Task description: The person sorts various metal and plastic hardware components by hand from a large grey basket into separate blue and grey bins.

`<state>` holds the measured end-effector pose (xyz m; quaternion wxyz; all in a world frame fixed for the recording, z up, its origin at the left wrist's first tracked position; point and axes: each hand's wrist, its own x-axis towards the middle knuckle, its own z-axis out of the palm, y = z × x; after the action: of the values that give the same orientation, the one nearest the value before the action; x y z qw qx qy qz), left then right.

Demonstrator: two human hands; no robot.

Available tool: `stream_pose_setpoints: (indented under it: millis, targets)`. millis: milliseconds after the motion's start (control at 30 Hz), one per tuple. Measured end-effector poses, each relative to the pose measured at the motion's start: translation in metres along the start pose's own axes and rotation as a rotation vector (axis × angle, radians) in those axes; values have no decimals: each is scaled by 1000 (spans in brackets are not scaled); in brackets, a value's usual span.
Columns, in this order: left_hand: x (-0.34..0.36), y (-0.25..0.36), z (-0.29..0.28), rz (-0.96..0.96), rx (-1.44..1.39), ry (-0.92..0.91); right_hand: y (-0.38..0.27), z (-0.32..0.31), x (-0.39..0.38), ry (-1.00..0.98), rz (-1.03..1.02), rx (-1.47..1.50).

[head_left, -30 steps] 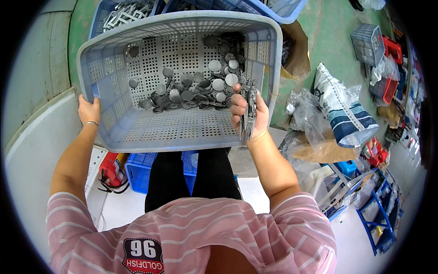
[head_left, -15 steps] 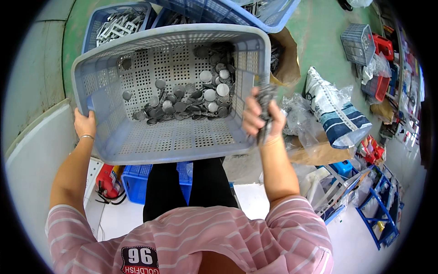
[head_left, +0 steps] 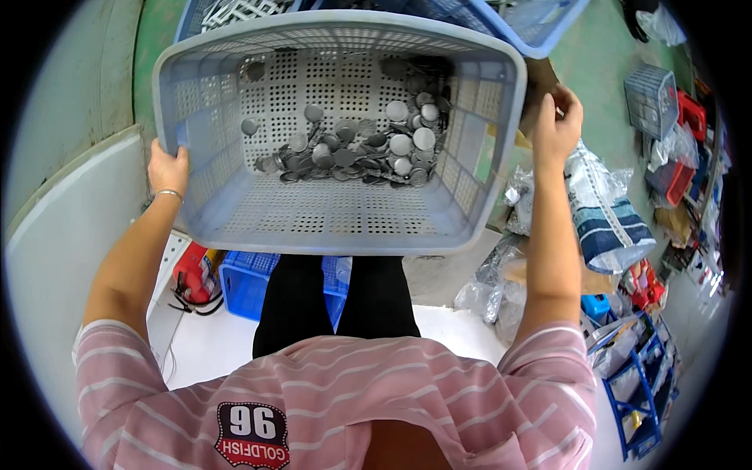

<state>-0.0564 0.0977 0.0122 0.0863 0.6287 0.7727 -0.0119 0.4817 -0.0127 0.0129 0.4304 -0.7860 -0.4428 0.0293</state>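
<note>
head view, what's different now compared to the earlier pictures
The right hand has moved right and forward, past the right rim of the grey crate to the brown paper bag; the grey metal pieces it held no longer show, apparently let go. The left hand still grips the crate's left side, and the round discs still lie inside.

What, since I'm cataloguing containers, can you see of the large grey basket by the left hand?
The large grey basket is rectangular, plastic-looking and open-topped, with a solid rim, lattice side walls and a base pierced by round holes. Its opening faces the camera, just ahead of the black-trousered legs. Flat, round, metal-looking discs lie on its base, mostly toward the middle and right. The left hand grips its left rim; what else supports it is hidden.
</note>
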Motion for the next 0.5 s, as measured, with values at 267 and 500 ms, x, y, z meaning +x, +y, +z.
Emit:
stream_pose_setpoints:
  millis: [267,500]
  targets:
    - [1,2,6,-31,-21,-33,-29,105,-143,-1150,-69,-315]
    - [3,0,4,-39,-34,-74,-5,177,-187,-1153,-185,-616]
